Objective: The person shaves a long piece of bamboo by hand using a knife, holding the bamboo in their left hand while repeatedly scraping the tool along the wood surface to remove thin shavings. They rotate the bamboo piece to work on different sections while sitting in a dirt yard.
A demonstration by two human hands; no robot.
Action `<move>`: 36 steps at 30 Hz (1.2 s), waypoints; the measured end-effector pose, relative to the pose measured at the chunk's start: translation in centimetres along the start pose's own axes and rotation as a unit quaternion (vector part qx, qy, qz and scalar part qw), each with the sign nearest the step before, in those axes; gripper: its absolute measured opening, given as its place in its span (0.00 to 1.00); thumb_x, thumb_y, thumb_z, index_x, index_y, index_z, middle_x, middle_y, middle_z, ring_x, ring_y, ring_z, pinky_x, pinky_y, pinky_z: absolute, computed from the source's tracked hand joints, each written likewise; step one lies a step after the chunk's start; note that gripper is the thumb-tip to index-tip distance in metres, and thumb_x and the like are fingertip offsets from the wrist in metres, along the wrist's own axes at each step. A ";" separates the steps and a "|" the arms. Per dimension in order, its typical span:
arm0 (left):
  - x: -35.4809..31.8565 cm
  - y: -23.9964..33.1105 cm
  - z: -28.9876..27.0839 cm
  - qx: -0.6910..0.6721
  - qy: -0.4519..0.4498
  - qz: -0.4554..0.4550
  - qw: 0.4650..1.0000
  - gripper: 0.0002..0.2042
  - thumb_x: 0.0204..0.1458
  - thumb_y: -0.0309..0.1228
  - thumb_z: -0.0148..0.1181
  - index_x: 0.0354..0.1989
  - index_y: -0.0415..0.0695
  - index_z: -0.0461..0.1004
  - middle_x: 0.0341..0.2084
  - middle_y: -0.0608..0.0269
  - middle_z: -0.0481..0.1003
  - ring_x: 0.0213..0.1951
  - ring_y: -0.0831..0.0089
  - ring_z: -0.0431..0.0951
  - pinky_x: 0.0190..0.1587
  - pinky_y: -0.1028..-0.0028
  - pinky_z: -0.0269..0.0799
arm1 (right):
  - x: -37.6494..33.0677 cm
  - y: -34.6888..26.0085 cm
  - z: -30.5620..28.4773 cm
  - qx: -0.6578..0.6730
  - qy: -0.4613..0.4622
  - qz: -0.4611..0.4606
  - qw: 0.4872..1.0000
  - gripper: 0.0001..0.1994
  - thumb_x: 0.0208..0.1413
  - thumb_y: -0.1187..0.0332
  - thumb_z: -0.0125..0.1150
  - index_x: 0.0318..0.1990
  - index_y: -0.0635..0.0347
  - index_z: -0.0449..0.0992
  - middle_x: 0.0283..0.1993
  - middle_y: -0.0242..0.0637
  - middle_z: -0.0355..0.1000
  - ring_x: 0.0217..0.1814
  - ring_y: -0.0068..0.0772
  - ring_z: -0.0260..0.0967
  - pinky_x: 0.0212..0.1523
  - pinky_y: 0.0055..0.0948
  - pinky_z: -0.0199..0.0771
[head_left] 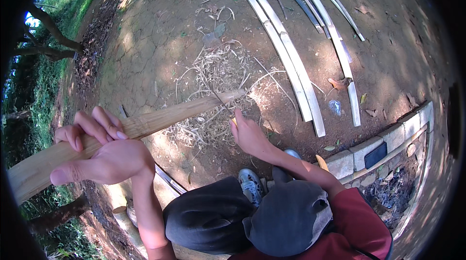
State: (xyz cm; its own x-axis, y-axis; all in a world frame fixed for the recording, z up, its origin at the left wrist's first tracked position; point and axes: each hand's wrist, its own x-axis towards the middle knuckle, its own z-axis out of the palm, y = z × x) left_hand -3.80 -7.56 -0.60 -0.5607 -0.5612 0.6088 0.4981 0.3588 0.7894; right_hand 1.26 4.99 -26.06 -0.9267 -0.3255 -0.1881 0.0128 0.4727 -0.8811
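Note:
My left hand [114, 158] is wrapped round a long, pale split bamboo strip [167, 114], its fingers over the far edge and the thumb lying along the near side. The strip runs from the left rim toward the middle and narrows there. My right hand [248, 134] is closed on a knife [223, 101], and a bit of yellowish handle shows beside the fingers. Its thin dark blade crosses the strip close to the narrow end and touches it. Below the strip's end lies a heap of curly shavings [218, 68] on the ground.
Several split bamboo strips [286, 61] lie on the bare earth ahead and to the right. A low stone border [340, 163] with a dark phone [375, 155] on it edges an ash-filled pit [395, 192]. My shoe [251, 185] is near the middle. Trees [56, 32] stand left.

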 end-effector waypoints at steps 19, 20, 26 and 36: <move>1.0 -0.8 2.5 0.026 0.011 0.047 0.998 0.32 0.51 0.70 0.27 0.27 0.49 0.53 0.13 0.70 0.50 0.15 0.81 0.48 0.18 0.82 0.45 | 1.6 1.5 0.4 0.014 0.020 -0.022 0.999 0.10 0.60 0.70 0.47 0.42 0.72 0.62 0.20 0.59 0.69 0.26 0.61 0.71 0.26 0.53 0.67; 0.7 -0.8 3.0 0.022 0.020 0.052 0.998 0.32 0.52 0.70 0.28 0.27 0.49 0.53 0.13 0.70 0.50 0.14 0.80 0.48 0.17 0.81 0.45 | 1.9 3.4 0.6 0.013 0.023 -0.010 1.000 0.10 0.60 0.71 0.46 0.42 0.71 0.62 0.20 0.58 0.69 0.26 0.61 0.71 0.26 0.52 0.67; 0.5 -0.3 0.7 0.019 0.032 0.007 0.999 0.32 0.52 0.70 0.26 0.27 0.49 0.54 0.12 0.70 0.50 0.13 0.80 0.48 0.17 0.82 0.46 | 3.0 4.4 0.8 0.015 0.021 -0.002 1.000 0.12 0.60 0.68 0.49 0.44 0.70 0.63 0.21 0.60 0.68 0.25 0.62 0.69 0.26 0.51 0.63; -0.2 0.1 -2.1 -0.009 0.045 -0.011 0.999 0.33 0.47 0.73 0.25 0.24 0.51 0.51 0.10 0.71 0.50 0.11 0.82 0.47 0.13 0.84 0.43 | 0.1 4.1 2.0 0.008 -0.007 0.003 1.000 0.17 0.60 0.67 0.48 0.48 0.75 0.59 0.22 0.62 0.69 0.27 0.67 0.69 0.29 0.56 0.65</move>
State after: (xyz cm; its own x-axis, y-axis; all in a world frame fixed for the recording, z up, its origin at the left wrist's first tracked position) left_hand -2.26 -8.93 -0.78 -0.5101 -0.6336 0.5817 0.4983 0.3336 0.8003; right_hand 1.96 5.22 -30.62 -0.9213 -0.3336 -0.1997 0.0252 0.4614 -0.8868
